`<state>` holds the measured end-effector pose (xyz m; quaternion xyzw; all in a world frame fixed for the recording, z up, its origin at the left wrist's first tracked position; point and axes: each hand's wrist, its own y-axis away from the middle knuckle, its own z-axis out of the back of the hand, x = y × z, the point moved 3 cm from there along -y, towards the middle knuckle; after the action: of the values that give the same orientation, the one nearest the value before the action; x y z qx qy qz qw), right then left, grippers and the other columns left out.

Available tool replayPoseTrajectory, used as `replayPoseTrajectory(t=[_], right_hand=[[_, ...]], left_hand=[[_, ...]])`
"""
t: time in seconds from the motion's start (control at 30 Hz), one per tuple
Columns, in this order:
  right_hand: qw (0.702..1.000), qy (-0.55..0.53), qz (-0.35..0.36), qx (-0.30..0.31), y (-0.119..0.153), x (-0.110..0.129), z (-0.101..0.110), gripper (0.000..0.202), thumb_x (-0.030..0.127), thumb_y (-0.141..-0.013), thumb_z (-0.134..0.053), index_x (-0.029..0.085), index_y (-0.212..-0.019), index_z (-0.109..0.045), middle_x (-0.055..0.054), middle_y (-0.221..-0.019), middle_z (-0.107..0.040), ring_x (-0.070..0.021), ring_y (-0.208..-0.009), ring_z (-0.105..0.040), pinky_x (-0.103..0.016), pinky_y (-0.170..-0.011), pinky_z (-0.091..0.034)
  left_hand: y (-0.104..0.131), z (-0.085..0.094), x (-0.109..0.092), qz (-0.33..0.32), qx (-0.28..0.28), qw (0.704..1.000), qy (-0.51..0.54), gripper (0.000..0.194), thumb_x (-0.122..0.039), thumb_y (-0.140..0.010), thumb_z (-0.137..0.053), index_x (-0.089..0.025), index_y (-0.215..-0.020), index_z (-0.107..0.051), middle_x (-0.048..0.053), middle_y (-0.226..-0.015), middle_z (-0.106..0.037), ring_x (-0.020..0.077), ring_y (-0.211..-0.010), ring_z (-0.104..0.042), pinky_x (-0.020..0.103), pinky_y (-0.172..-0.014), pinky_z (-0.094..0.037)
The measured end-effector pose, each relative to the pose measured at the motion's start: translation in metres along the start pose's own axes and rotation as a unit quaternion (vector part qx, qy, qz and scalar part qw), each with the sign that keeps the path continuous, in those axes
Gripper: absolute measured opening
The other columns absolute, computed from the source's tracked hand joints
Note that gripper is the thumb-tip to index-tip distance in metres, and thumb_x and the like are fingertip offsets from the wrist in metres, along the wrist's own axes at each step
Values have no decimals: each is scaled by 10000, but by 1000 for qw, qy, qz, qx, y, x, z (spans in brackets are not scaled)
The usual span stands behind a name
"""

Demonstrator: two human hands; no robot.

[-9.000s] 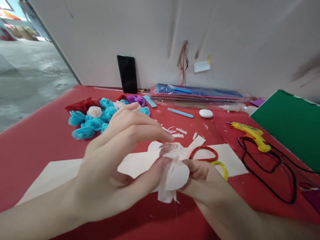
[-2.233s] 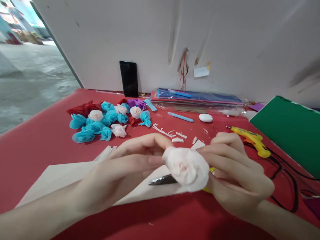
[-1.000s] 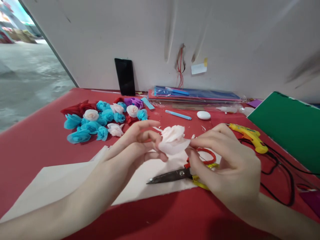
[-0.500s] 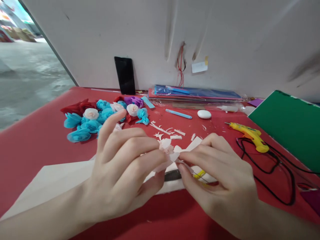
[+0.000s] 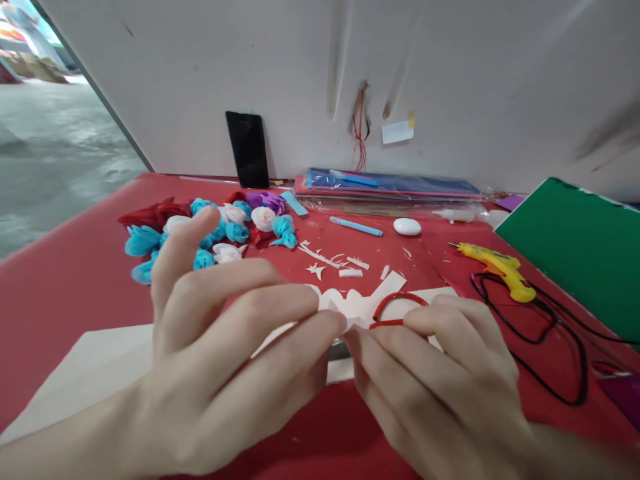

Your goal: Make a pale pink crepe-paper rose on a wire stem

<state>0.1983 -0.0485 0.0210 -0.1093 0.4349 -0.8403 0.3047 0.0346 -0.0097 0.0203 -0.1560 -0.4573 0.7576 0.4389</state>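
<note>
Both grips are pinching narrow, the left hand (image 5: 225, 360) and the right hand (image 5: 445, 380) meeting tip to tip on a bit of pale paper (image 5: 354, 323), while one left finger is standing up clear. The paper is sitting between them, above the scissors (image 5: 386, 324) and the white sheet (image 5: 100, 367); the fingers are covering most of it, so I'm not telling its full shape. Paper this thin is probably asking for a light, firm pinch close to the fold, one hand steadying while the other is working in small moves, since squeezing hard would likely be crushing or tearing it. Around the hands I'm counting one pair of scissors, one yellow glue gun (image 5: 500, 270), one white oval object (image 5: 407, 227) and two blue pens, one pen (image 5: 355, 226) lying on the red surface (image 5: 310, 427) and the other pen (image 5: 353, 178) resting on a single plastic-wrapped stack (image 5: 420, 185). To the left, four pale flowers (image 5: 263, 219) are showing; the blue flowers (image 5: 237, 232) and red flowers (image 5: 155, 215) are overlapping too much for counting. One green board (image 5: 580, 247) is leaning at the right, and one black phone (image 5: 248, 150) is propping against the wall (image 5: 280, 60).
</note>
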Motion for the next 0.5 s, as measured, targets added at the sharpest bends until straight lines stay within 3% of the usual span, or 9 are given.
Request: replayPoseTrajectory(t=[0.13, 0.33, 0.5], right_hand=[[999, 15, -4, -41, 3, 5, 2, 239, 56, -930, -568, 144, -771, -724, 13, -692, -717, -144, -685, -592, -374, -684, -489], [999, 38, 23, 14, 12, 13, 2, 256, 72, -969, -560, 182, -834, -748, 44, -767, -738, -114, -765, -606, -324, -856, -492], [999, 26, 2, 46, 16, 6, 0, 260, 161, -982, -555, 319, -873, -729, 72, -747, -728, -134, -739, -625, -334, -763, -505]], left_hand=[[-3, 0, 0, 44, 15, 999, 25, 299, -105, -722, -619, -313, -932, -581, -30, -758, -634, 226, -800, -493, 497, -1205, -287], [-7, 2, -1, 101, -12, 987, 121, 319, -76, -707, -666, -299, -931, -625, -67, -777, -704, 213, -799, -580, 434, -1195, -328], [-7, 3, -2, 109, -6, 985, 132, 294, -108, -734, -680, -322, -935, -661, -90, -791, -738, 223, -798, -592, 415, -1191, -338]])
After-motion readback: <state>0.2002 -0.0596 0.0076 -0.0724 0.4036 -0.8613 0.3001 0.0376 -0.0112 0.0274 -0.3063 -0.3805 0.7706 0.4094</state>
